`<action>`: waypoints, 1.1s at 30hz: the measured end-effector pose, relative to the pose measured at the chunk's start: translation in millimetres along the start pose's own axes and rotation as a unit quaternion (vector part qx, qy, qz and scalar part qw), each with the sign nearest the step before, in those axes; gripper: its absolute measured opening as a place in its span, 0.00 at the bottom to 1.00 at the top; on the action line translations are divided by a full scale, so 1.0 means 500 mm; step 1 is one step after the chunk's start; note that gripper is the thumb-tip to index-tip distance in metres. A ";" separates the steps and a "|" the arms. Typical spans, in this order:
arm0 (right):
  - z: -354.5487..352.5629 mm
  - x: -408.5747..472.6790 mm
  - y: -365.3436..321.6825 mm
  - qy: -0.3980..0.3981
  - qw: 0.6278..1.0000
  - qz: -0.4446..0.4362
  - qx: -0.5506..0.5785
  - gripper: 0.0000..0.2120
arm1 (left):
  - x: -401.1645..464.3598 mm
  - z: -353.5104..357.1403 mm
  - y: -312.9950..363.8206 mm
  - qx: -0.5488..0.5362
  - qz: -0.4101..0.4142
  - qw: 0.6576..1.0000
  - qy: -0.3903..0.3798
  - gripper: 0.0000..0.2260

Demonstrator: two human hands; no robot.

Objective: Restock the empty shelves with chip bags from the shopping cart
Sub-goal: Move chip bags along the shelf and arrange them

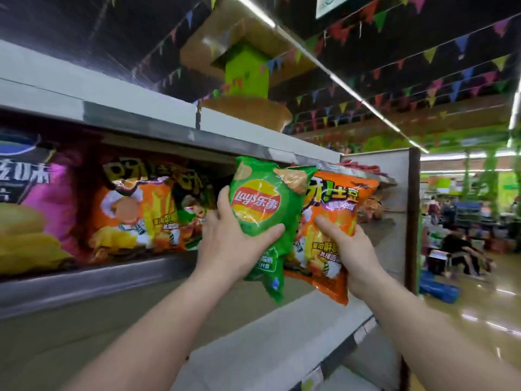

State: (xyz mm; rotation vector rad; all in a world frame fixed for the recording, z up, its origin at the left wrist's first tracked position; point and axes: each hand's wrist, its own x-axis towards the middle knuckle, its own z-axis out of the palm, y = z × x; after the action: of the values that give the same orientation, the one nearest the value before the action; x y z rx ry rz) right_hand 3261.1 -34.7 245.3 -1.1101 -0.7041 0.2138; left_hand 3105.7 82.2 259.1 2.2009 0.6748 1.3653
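My left hand [229,244] grips a green Lay's chip bag [260,210], thumb across its front and fingers behind, holding it upright in front of the upper shelf [118,275]. My right hand [348,249] grips an orange chip bag [332,221] just to the right, partly behind the green bag. Both bags are raised at the shelf opening, above the bare lower shelf board [282,342]. The shopping cart is out of view.
An orange chip bag [141,207], a purple bag [60,198] and a yellow bag [25,238] stand on the upper shelf to the left. A white end panel [394,215] closes the shelf on the right. Beyond it the aisle holds seated people [459,249].
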 end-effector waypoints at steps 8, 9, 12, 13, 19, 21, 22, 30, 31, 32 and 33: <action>0.041 0.129 0.037 -0.077 0.995 0.026 0.055 0.32 | 0.058 0.018 -0.025 0.133 -0.053 0.987 0.077 0.43; 0.041 0.142 0.042 -0.083 0.994 0.021 0.066 0.32 | 0.063 0.020 -0.028 0.159 -0.065 0.981 0.088 0.43; 0.041 0.166 0.059 -0.097 0.993 0.005 0.069 0.46 | 0.077 0.026 -0.030 0.225 -0.106 0.961 0.117 0.42; 0.038 0.175 0.069 -0.105 0.992 0.004 0.075 0.48 | 0.080 0.032 -0.030 0.247 -0.120 0.953 0.125 0.42; 0.012 0.205 0.097 -0.178 0.978 0.006 0.105 0.46 | 0.108 0.077 -0.013 0.327 -0.211 0.898 0.206 0.41; 0.004 0.212 0.101 -0.193 0.975 0.004 0.110 0.47 | 0.120 0.096 -0.007 0.329 -0.227 0.887 0.229 0.41; 0.000 0.217 0.103 -0.197 0.974 0.003 0.111 0.47 | 0.127 0.105 -0.004 0.331 -0.234 0.883 0.238 0.41; -0.027 0.253 0.124 -0.202 0.970 0.007 0.134 0.51 | 0.163 0.144 -0.008 0.347 -0.265 0.850 0.294 0.40; -0.031 0.255 0.124 -0.206 0.969 0.011 0.136 0.50 | 0.167 0.144 -0.009 0.349 -0.264 0.847 0.303 0.39; -0.035 0.256 0.124 -0.212 0.968 0.017 0.137 0.48 | 0.171 0.145 -0.011 0.347 -0.262 0.844 0.313 0.39; -0.038 0.258 0.124 -0.218 0.965 0.023 0.142 0.45 | 0.174 0.147 -0.014 0.341 -0.260 0.843 0.323 0.38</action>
State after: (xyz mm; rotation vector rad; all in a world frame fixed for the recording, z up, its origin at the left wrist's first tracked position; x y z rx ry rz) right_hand 3382.8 42.6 239.1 -0.8087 -1.0043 0.5943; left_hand 3204.9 132.2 284.5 1.6947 2.1090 1.7086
